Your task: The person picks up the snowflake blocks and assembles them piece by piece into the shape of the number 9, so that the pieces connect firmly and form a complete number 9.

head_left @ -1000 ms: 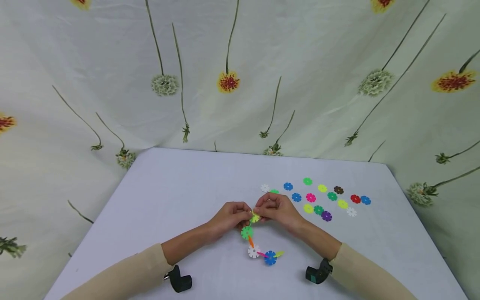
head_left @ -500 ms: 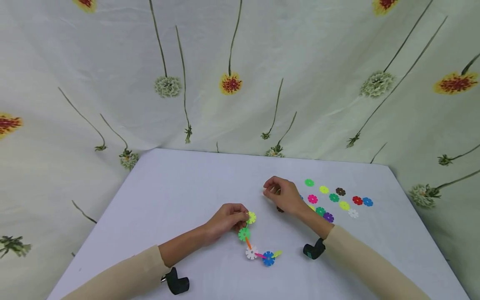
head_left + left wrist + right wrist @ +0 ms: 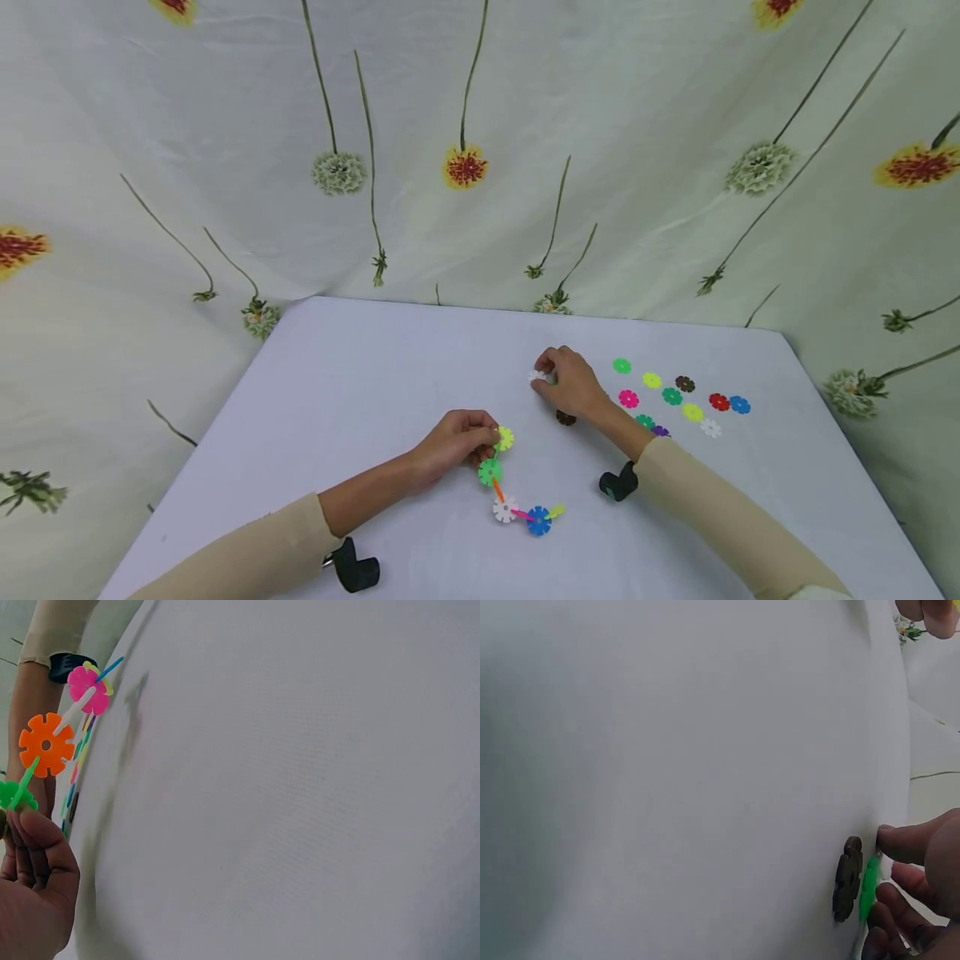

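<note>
1. Left hand [image 3: 455, 437]: narrow pinch on the far end of the chain, right by the yellow disc [image 3: 506, 438].
2. The chain [image 3: 491, 472] is approx. mid-table, running from that hand toward the near side and bending right to a blue disc [image 3: 538, 521]. Discs slot together at angles, some face-on, some edge-on. Can't tell if the near end touches the table [image 3: 375, 358] or hangs just over it.
3. Right hand [image 3: 573, 386]: farther out and right of the left one, thumb + fingertips narrow around a white disc [image 3: 536, 376]. Can't tell if it's lifted yet tbh.
4. Right-wrist cam shows a green disc [image 3: 869, 889] just beside those fingers, w/ a brown disc [image 3: 846, 881] next to it. Other loose discs [image 3: 628, 399] are scattered to the right, incl. pink, red, etc.
5. Step in hand, imo: picking the next pc. for the chain.
6. Next move prob. calls for bringing the white one back to the left hand, lining up slots & pushing it on, w/ the left grip steady.
</note>
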{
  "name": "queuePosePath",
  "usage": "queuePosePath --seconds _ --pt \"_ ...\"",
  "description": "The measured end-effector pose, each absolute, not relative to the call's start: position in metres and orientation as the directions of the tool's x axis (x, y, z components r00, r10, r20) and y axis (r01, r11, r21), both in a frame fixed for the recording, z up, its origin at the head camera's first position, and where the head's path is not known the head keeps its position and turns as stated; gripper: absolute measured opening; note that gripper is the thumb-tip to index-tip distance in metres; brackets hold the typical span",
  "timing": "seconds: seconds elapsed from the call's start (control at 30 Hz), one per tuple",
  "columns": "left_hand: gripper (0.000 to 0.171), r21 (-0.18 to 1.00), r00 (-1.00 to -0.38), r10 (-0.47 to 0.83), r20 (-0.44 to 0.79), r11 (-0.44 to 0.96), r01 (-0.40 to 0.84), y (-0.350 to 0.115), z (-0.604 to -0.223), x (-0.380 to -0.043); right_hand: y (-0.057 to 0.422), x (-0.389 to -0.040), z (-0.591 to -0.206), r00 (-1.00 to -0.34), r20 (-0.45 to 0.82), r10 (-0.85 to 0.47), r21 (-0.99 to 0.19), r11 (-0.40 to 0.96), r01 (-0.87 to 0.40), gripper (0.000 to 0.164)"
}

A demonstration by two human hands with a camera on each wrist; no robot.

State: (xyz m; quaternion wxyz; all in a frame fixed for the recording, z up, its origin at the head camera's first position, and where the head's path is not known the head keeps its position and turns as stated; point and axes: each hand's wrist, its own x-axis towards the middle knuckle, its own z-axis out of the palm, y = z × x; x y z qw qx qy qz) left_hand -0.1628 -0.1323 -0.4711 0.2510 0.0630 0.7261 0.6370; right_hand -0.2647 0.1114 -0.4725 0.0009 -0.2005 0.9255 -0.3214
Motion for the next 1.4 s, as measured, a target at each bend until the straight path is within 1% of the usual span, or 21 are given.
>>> queuePosePath --seconds 0.13,0.3,0.43,0.6,0.77,0.87,1.0,1.17,1.4 --pt "0.019 0.956 -0.865 0.410 -0.288 0.178 -0.234 -0.131 -0.471 -0.163 0.112 -0.264 -0.478 -0.893 0.197 -0.405 -0.608 0.664 -0.436 0.018" --pt "0.019 0.955 -0.864 0.411 -0.291 0.179 -0.236 -0.130 -0.471 -0.163 0.111 -0.259 -0.483 -0.868 0.236 -0.436 -0.630 0.612 -0.478 0.019" --pt "0.019 0.956 -0.866 0.410 -0.286 0.178 -0.232 -0.130 -0.472 -0.164 0.110 -0.257 -0.482 -0.879 0.245 -0.410 -0.651 0.602 -0.462 0.019" --pt "0.018 0.955 -0.863 0.411 -0.293 0.177 -0.239 -0.129 -0.472 -0.166 0.114 -0.252 -0.481 -0.904 0.219 -0.366 -0.732 0.552 -0.400 0.019" --pt "0.018 0.951 -0.869 0.393 -0.302 0.182 -0.248 -0.128 -0.470 -0.167 0.119 -0.239 -0.475 -0.905 0.205 -0.374 -0.795 0.475 -0.377 0.023" --pt "0.019 0.949 -0.871 0.383 -0.309 0.188 -0.254 -0.127 -0.470 -0.167 0.121 -0.230 -0.474 -0.906 0.170 -0.388 -0.832 0.435 -0.343 0.024" --pt "0.019 0.948 -0.869 0.385 -0.312 0.192 -0.255 -0.127 -0.469 -0.167 0.124 -0.217 -0.473 -0.890 0.158 -0.428 -0.866 0.374 -0.333 0.021" --pt "0.018 0.950 -0.867 0.393 -0.306 0.191 -0.248 -0.126 -0.469 -0.168 0.126 -0.203 -0.470 -0.857 0.179 -0.482 -0.891 0.290 -0.349 0.019" --pt "0.017 0.954 -0.865 0.407 -0.292 0.188 -0.234 -0.125 -0.468 -0.168 0.127 -0.190 -0.471 -0.827 0.215 -0.520 -0.898 0.228 -0.377 0.016"
